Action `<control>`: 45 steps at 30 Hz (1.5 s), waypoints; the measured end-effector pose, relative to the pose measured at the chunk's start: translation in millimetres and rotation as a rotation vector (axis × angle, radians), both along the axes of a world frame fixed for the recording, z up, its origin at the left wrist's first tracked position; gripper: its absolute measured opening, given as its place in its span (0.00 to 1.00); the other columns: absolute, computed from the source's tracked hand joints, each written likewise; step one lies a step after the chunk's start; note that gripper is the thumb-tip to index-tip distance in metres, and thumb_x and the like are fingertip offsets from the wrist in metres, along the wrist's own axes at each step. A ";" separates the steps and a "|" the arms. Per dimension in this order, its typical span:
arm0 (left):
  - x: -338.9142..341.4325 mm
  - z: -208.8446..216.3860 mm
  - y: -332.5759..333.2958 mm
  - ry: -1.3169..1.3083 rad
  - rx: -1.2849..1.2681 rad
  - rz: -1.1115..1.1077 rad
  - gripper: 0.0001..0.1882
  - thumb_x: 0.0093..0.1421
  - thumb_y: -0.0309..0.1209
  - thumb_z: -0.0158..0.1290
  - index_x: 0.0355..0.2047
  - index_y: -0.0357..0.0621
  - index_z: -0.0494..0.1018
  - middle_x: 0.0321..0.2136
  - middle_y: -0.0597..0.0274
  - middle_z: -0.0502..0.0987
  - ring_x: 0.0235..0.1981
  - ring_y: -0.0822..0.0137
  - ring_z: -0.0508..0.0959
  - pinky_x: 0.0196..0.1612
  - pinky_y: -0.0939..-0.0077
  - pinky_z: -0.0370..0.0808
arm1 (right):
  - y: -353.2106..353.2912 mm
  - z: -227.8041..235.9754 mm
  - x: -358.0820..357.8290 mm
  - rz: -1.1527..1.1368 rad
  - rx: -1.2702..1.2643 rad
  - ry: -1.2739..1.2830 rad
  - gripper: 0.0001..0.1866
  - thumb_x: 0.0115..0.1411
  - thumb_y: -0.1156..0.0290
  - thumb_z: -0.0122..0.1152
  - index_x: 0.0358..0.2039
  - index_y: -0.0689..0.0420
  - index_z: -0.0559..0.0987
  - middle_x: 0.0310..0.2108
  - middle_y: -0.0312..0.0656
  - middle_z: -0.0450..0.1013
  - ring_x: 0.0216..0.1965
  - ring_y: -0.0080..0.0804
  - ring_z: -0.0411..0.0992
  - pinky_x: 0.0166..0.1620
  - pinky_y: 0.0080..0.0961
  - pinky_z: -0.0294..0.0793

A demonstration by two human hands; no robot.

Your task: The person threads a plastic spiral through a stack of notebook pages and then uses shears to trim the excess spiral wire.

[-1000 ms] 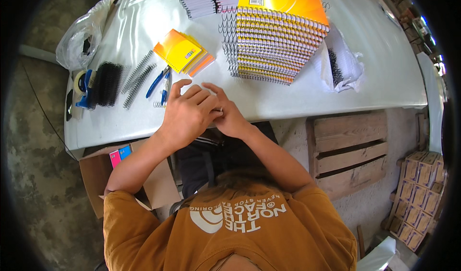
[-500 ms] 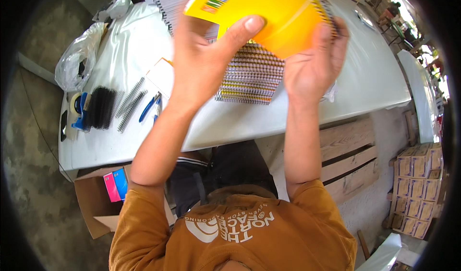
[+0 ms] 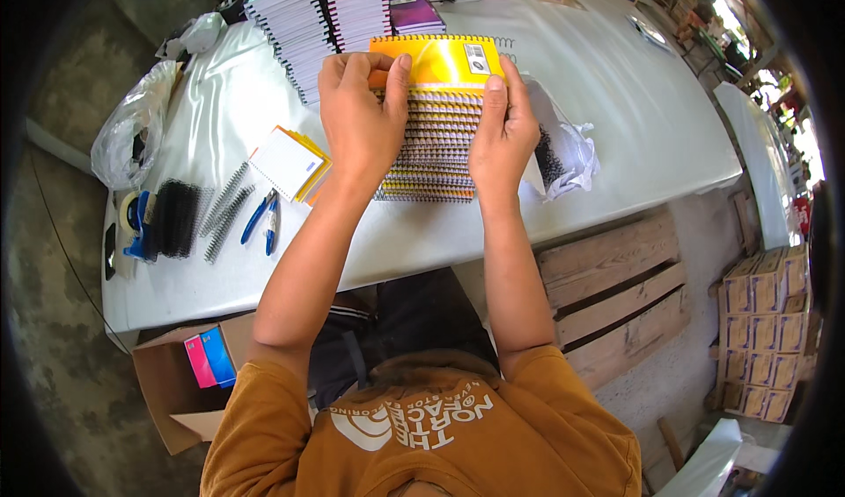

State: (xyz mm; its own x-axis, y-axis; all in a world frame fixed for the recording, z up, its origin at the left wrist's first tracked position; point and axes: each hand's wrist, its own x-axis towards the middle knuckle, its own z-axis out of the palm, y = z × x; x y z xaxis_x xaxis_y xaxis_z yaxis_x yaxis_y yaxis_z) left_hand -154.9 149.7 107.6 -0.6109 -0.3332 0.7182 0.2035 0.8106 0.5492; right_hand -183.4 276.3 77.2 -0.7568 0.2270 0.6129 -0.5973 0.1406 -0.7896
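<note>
A yellow spiral notebook [image 3: 437, 64] with a white label rests at the far end of a row of overlapping spiral notebooks [image 3: 431, 149], whose wire edges show one behind another. My left hand [image 3: 363, 114] grips its left edge, thumb on the cover and fingers curled behind. At the right edge, my right hand [image 3: 504, 132] holds it between thumb and fingers, beside the label. A loose wire coil end [image 3: 504, 46] sticks out past the notebook's upper right corner. The undersides of both hands' grips are hidden.
Left on the white table [image 3: 651, 145] lie blue-handled pliers [image 3: 260, 221], loose coils [image 3: 227, 215], black coils [image 3: 179, 220], a blue tape dispenser [image 3: 141, 224] and notebook sheets [image 3: 288, 164]. Tall notebook stacks [image 3: 295, 35] stand behind. Crumpled plastic [image 3: 576, 158] is right; an open carton [image 3: 167, 382] sits below.
The yellow notebook has come down from in front of me onto the far end of the row, turned so its label shows. Both hands lowered with it, still gripping.
</note>
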 end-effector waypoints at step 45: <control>-114.7 -155.6 -117.5 -1.132 -0.464 -0.347 0.35 0.45 0.42 0.60 0.53 0.44 0.63 0.46 0.50 0.71 0.47 0.48 0.72 0.49 0.59 0.69 | 0.6 -155.2 91.7 -0.070 0.742 0.184 0.21 0.52 0.72 0.53 0.48 0.63 0.67 0.49 0.49 0.70 0.56 0.47 0.61 0.52 0.35 0.58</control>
State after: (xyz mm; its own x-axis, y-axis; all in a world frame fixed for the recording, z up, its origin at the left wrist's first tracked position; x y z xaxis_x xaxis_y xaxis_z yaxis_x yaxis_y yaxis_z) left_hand -269.7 32.2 -48.0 -0.9611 0.1088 -0.2539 0.0480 0.9710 0.2342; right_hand -91.7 276.9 -78.0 -0.6268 -0.2495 0.7382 -0.6800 0.6376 -0.3619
